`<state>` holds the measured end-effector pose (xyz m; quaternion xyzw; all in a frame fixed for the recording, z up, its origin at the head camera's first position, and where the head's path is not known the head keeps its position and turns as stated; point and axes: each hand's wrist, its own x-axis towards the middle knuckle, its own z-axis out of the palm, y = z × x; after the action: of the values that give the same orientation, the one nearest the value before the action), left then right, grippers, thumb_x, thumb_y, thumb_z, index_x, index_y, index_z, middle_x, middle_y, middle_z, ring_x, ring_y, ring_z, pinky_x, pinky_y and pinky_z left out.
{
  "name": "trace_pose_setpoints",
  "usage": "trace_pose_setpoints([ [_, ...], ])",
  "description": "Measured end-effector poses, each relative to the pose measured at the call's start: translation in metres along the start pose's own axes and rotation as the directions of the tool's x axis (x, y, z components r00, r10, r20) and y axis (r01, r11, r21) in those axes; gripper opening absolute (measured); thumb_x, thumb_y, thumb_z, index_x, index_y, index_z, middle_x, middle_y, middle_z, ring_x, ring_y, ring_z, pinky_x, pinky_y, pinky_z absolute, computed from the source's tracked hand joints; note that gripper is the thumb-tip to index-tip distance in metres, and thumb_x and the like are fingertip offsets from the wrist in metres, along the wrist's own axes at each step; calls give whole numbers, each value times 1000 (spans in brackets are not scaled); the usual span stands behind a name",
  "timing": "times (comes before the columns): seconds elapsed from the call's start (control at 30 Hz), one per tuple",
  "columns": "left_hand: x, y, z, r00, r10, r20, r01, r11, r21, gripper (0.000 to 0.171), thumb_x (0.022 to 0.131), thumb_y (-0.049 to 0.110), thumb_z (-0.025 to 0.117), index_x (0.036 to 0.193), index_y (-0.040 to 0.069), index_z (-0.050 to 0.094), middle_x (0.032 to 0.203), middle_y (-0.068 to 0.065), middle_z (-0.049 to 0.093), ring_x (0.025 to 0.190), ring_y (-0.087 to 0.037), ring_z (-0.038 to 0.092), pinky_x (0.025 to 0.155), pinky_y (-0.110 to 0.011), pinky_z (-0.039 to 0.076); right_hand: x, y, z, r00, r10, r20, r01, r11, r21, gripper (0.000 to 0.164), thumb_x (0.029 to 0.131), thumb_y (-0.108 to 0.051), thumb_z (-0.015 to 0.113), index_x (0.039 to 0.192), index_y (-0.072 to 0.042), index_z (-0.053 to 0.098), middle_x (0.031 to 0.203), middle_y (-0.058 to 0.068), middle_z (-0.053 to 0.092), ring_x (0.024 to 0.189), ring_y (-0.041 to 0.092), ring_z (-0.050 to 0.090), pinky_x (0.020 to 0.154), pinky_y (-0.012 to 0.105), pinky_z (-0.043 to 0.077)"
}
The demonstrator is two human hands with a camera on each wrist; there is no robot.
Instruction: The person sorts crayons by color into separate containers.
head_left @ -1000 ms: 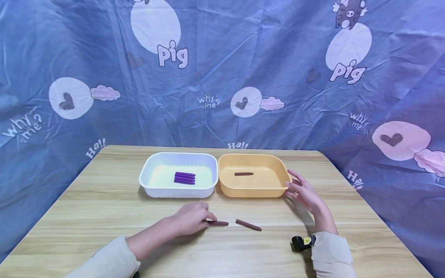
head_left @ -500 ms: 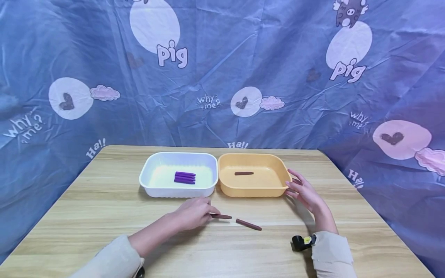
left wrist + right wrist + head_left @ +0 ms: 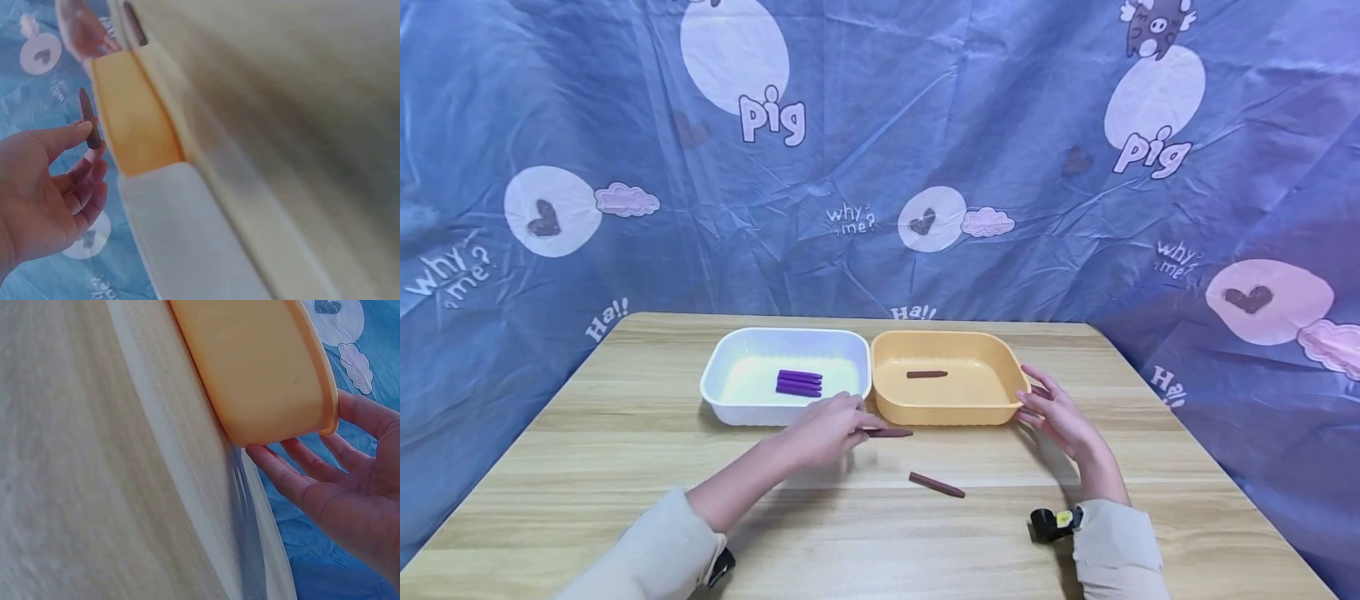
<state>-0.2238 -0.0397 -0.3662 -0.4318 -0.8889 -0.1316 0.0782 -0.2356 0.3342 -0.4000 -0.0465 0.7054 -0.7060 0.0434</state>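
Note:
My left hand (image 3: 826, 429) pinches a brown crayon (image 3: 892, 433) between thumb and fingers, just in front of the two plastic bins. In the left wrist view that crayon (image 3: 88, 112) sticks out past the thumb tip. Fingers of my right hand (image 3: 1065, 422) touch the outer right wall of the orange bin (image 3: 951, 415); the right wrist view shows them fairly straight against its end (image 3: 275, 419). Inside this bin lies one brown crayon (image 3: 927, 374). Several purple crayons (image 3: 799, 383) lie side by side in the white bin (image 3: 760, 416).
Another brown crayon (image 3: 936, 484) lies on the wooden table (image 3: 880, 550), nearer the front. The two bins stand side by side towards the back. Behind the table hangs a blue printed cloth (image 3: 880, 150).
With the brown crayon in its pinch, my left hand has lifted and moved forward and slightly right, closer to the bins. My right hand stays at the orange bin.

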Motion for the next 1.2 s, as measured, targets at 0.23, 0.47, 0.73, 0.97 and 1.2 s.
trace_pose_setpoints([
  [0.23,15,1,-15,999,-13,-51,13,1000,16,29,84,9,63,107,24,71,74,6,49,68,-13,46,52,-23,40,0,0,0,1000,4,-7,-4,1000,2,68,95,-6,48,145,0,3,138,33,16,111,24,48,95,37,44],
  [0.47,32,-2,-24,996,-85,-34,84,996,-9,27,85,9,63,106,22,71,79,5,53,75,-13,48,56,-26,43,0,0,0,1000,10,-9,-10,1000,7,67,95,-6,47,145,-1,4,138,33,16,108,21,50,94,37,44],
  [0.73,51,-8,-24,994,-106,-16,107,994,35,28,85,11,63,109,24,70,77,5,50,71,-13,45,51,-24,41,1,0,0,1000,9,-7,-9,1000,11,68,94,-6,49,145,0,3,137,33,17,107,21,51,92,34,46],
  [0.97,67,-10,-18,992,-129,3,129,991,34,27,86,12,63,111,21,69,81,2,53,73,-15,48,52,-26,43,1,0,-1,1000,21,-9,-21,1000,-5,68,95,-6,48,146,-2,3,139,32,16,113,27,46,95,37,43],
  [1.2,84,-13,-10,988,-156,4,156,986,56,29,86,11,62,111,23,69,85,1,56,77,-14,50,52,-27,46,1,1,0,1000,10,-2,-10,1000,-20,68,95,-9,49,146,-1,4,138,33,16,113,25,46,98,42,40],
])
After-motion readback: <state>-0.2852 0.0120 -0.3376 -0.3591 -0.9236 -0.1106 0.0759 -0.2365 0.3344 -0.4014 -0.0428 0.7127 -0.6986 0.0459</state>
